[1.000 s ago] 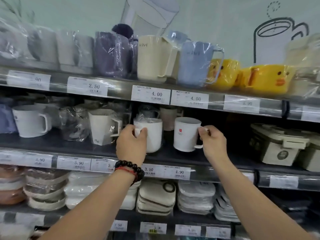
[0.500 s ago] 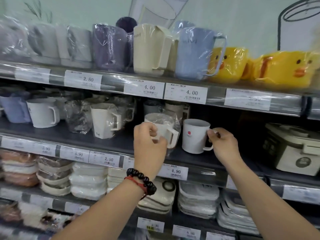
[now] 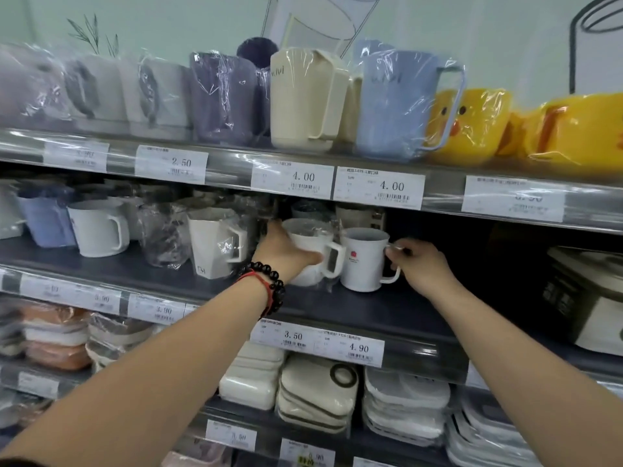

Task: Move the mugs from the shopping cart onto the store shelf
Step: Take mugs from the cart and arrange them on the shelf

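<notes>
1. Far left of middle shelf (image 3: 111, 269): blue & white mugs plus an angular white mug (image 3: 215, 246) stand upright w/ handles to the right, prob. so shoppers can grab them; nothing there is being touched
2. Left hand (image 3: 286, 252), beaded bracelet on wrist, wraps fingers round the body of the wrapped white mug (image 3: 312, 254) — firm grip on it. Mug sits at shelf level just right of the angular one, handle facing right like its neighbours; base hidden by hand, so can't tell if fully down
3. Right hand (image 3: 421, 264) pinches the handle of the logo mug (image 3: 364, 259), which stands upright on the shelf just beside the wrapped one, prob. being squared to the row
4. Right of that: dark gap, then boxed goods (image 3: 586, 298), well apart
</notes>
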A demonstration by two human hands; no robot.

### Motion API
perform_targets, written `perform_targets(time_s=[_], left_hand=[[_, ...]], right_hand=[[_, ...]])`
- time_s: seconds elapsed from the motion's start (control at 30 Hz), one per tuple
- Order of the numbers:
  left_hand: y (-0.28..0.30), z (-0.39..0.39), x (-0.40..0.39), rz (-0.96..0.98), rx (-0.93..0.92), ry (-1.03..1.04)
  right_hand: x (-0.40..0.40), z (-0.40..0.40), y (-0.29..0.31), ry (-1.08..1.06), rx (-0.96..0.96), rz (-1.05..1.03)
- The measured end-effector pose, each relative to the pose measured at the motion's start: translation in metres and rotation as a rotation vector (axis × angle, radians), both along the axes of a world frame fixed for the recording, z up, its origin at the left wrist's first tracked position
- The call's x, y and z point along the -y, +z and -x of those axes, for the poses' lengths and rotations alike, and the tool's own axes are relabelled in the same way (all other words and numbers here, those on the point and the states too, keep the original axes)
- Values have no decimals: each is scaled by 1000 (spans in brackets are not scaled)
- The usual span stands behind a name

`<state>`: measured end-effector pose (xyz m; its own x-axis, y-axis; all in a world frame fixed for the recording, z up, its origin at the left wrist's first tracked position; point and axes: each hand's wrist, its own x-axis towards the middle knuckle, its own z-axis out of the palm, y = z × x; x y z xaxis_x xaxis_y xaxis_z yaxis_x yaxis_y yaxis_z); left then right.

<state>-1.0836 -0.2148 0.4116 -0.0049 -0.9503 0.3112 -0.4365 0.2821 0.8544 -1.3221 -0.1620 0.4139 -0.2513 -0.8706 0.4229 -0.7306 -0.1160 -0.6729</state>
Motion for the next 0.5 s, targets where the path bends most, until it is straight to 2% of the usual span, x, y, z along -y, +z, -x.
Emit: perform_targets(time_s=[0.17, 0.33, 0.5], left_hand=[[-5, 12, 28, -17, 86, 114], [-7, 17, 48, -2, 93, 37], [-12, 14, 64, 14, 17, 4]], right_hand=[[31, -3, 2, -2, 109, -42], [43, 0, 1, 10, 280, -95], [48, -6, 2, 48, 311, -110]])
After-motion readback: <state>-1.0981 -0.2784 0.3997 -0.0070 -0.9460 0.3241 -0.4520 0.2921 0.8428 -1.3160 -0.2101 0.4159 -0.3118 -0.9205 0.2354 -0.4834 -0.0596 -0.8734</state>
